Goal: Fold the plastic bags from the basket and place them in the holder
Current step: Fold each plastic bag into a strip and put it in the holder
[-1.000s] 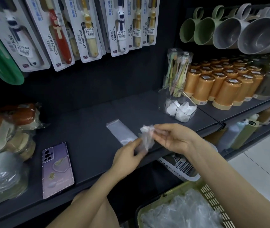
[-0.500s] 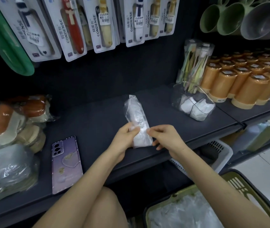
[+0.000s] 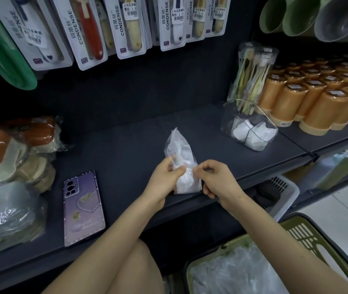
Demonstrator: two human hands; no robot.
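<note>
Reaching in from the bottom of the view, both forearms are converging over the front of the dark shelf (image 3: 126, 145). The left hand (image 3: 164, 179) and the right hand (image 3: 217, 179) are meeting around a clear plastic bag (image 3: 179, 151). The left wrist is angling inward, while the right hand is arching with its knuckles up.

Above, the hanging toothbrush packs (image 3: 130, 24) are showing CONDENSE printed along their cards beside Chinese characters. White barcode stickers on them are reading 2.00. The small tags at the packs' lower corners are too blurred to read.

The left hand is gripping the bag's near end, its fingers wrapping behind and its thumb pressing across the front. The right hand is pinching the bag's right edge between thumb and forefinger, its other fingers curling loosely underneath.

The bag is stretching lengthwise along the shelf, its far end pointing toward the back wall. The clear holder (image 3: 251, 132) is standing well apart to the right, with white folded bags sitting in its compartments. The green basket (image 3: 309, 236) is sitting below the shelf at the lower right, holding loose bags (image 3: 243, 272). A purple phone (image 3: 83, 206) is lying on the shelf to the left.
</note>
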